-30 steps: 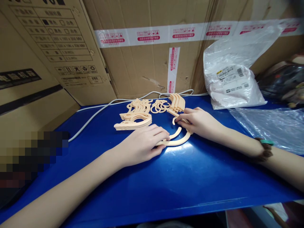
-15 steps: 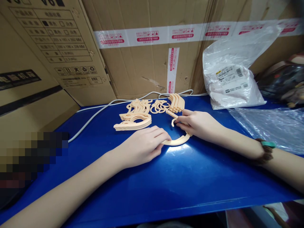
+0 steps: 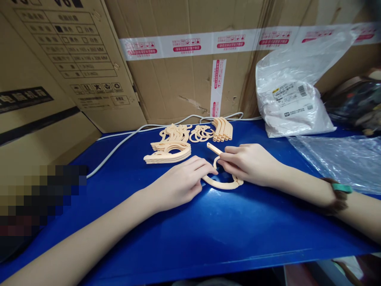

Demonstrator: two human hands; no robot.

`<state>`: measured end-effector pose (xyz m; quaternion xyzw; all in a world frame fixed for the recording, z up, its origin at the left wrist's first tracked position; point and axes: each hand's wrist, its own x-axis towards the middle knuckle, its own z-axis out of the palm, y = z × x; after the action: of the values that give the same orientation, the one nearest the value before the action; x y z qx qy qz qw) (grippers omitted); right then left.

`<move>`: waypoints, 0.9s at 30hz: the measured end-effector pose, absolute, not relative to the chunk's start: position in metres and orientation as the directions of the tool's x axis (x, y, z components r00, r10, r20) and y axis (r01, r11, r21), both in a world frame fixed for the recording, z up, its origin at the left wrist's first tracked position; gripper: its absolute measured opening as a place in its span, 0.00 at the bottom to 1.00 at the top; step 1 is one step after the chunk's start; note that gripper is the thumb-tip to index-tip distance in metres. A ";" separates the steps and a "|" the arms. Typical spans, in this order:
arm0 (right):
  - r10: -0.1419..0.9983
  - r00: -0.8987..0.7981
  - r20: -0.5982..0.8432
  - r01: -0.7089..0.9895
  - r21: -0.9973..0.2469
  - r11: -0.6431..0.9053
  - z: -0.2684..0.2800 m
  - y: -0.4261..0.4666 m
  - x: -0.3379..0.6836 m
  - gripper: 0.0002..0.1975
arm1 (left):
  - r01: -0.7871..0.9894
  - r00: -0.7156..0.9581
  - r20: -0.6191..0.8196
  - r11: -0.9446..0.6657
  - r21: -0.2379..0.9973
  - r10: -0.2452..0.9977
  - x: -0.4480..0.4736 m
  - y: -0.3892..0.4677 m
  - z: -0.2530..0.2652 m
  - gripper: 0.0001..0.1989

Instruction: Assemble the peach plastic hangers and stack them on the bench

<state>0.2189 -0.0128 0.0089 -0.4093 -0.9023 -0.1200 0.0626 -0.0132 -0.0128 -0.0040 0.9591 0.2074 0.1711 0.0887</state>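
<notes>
A cream plastic folding clothes hanger (image 3: pixel 224 185) is between my hands, just above or on the blue table; which of the two I cannot tell. My left hand (image 3: pixel 187 180) pinches the left end of its curved arm. On the other side my right hand (image 3: pixel 251 163) grips it near the joint, covering part of it, with a straight bar and a small hook poking out past the fingers. Just behind my left hand lies a stack of curved hanger arms (image 3: pixel 171 157). Farther back are a pile of wavy hanger pieces (image 3: pixel 175 133), several hooks (image 3: pixel 201 134) and a neat row of curved pieces (image 3: pixel 222 129).
Cardboard boxes (image 3: pixel 178 87) wall the back and left of the blue table (image 3: pixel 190 238). A white cable (image 3: pixel 119 149) runs along the rear. At right stand a filled white plastic bag (image 3: pixel 293 107) and a flat clear plastic sheet (image 3: pixel 342 159).
The curved arm of the hanger has swung slightly lower and toward me. My right hand has shifted a little right and down; my left hand has barely moved.
</notes>
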 end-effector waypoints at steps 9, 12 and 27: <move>0.599 -0.761 0.250 0.643 0.164 0.748 0.008 -0.017 0.219 0.20 | 0.468 0.803 0.343 -0.872 0.146 0.488 -0.011 -0.010 -0.003 0.17; 0.588 -0.777 0.224 0.624 0.156 0.765 0.008 -0.019 0.217 0.20 | 0.528 0.776 0.354 -0.844 0.089 0.523 -0.011 -0.011 -0.002 0.14; 0.458 -0.864 0.208 0.465 -0.017 0.885 0.002 -0.034 0.206 0.20 | 0.642 0.673 0.341 -0.747 0.172 0.657 -0.009 -0.022 0.000 0.11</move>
<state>0.2065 -0.0338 0.0023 -0.2393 -0.9653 -0.0168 0.1034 -0.0089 -0.0217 -0.0004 0.9144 0.3552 0.1935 0.0186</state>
